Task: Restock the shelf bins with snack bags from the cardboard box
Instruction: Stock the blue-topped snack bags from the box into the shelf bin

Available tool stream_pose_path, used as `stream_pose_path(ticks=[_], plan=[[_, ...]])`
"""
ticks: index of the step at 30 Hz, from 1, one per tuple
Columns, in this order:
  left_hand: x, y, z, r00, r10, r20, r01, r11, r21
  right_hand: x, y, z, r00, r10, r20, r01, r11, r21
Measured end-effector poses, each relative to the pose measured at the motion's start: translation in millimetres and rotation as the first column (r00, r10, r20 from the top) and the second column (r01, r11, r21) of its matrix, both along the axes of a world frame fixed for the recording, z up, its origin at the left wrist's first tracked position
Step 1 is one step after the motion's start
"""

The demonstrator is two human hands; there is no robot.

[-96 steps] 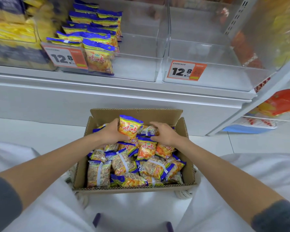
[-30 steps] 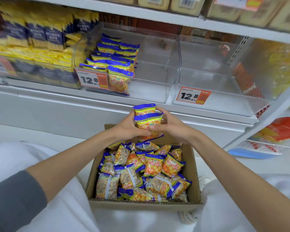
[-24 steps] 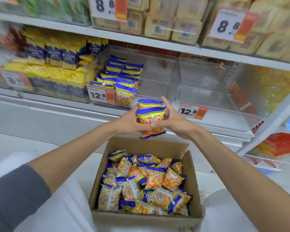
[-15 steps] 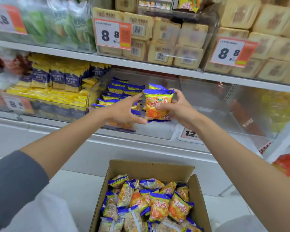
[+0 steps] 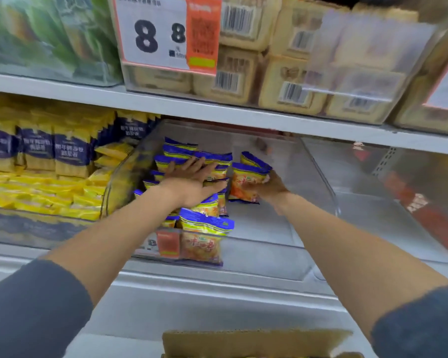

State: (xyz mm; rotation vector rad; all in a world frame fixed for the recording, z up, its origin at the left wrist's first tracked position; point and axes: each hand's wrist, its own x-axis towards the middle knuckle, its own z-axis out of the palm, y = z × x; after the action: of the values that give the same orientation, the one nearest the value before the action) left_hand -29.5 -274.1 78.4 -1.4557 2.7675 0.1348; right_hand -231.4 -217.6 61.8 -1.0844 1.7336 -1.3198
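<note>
1. My left hand (image 5: 192, 183): fingers straight, palm flat against the row of bags (image 5: 181, 161) standing along the left side of the clear bin (image 5: 264, 257). It grips nothing.
2. My right hand (image 5: 268, 188): fingers curled round the snack bags (image 5: 246, 182), held upright inside the same bin, just right of the row. Looks like two bags, but the blur leaves the count unsure.
3. Front bag (image 5: 202, 236) stands against the bin's front wall, beside an orange tag (image 5: 167, 244).
4. Cardboard box (image 5: 256, 342): bottom edge of view, below the shelf, only its top flap showing.
5. Yellow packs (image 5: 36, 156) fill the next bin to the left.
6. Tan packs (image 5: 282, 81) on the shelf above, price card (image 5: 166, 34) reads 8.8.
</note>
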Motion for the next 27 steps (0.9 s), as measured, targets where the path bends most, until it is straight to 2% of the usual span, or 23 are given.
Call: stream_pose_path(ticks=[4,6,8,10,12,17,20,23,25,27], plan=[[-1.1,-2.4,-0.2,1.0,-0.001,0.026,0.001,1.0,-0.005,3.4,-20.3,-5.0,0.996,0.07,0.053,-0.074,0.995,0.072],[-0.6,-0.7,0.2,1.0,-0.004,0.027,0.004,1.0,-0.001,6.8,-25.7,-9.1,0.999,-0.02,0.044,0.017,0.998,0.057],[-0.1,1.3,1.4,1.0,-0.008,0.01,0.008,1.0,0.001,4.9,-25.7,-10.6,0.987,-0.152,-0.046,0.152,0.988,-0.002],[0.0,3.6,2.0,1.0,-0.013,-0.011,0.013,1.0,0.014,2.1,-24.1,-9.3,0.986,-0.129,-0.105,0.127,0.992,-0.026],[0.3,3.9,0.9,0.999,-0.017,-0.047,0.018,0.999,0.026,2.0,-24.1,-9.2,0.993,-0.069,-0.095,0.069,0.998,-0.003],[5.4,2.5,1.4,0.984,-0.01,-0.178,0.017,0.999,0.041,3.8,-27.1,-14.3,0.96,-0.133,-0.245,0.131,0.991,-0.027],[5.2,1.4,1.4,0.986,-0.01,-0.165,0.018,0.999,0.046,2.5,-27.1,-12.7,0.965,-0.091,-0.247,0.101,0.995,0.027],[5.0,3.7,3.6,0.982,0.001,-0.188,0.012,0.998,0.067,7.9,-22.4,-7.1,0.985,-0.079,-0.156,0.089,0.994,0.059],[6.0,6.1,9.2,0.975,0.007,-0.221,0.013,0.996,0.09,11.0,-19.4,-1.3,0.976,-0.126,-0.18,0.155,0.976,0.152],[10.5,7.2,14.2,0.977,0.003,-0.215,0.016,0.996,0.086,11.1,-10.1,10.4,0.932,-0.225,-0.284,0.303,0.915,0.267]])
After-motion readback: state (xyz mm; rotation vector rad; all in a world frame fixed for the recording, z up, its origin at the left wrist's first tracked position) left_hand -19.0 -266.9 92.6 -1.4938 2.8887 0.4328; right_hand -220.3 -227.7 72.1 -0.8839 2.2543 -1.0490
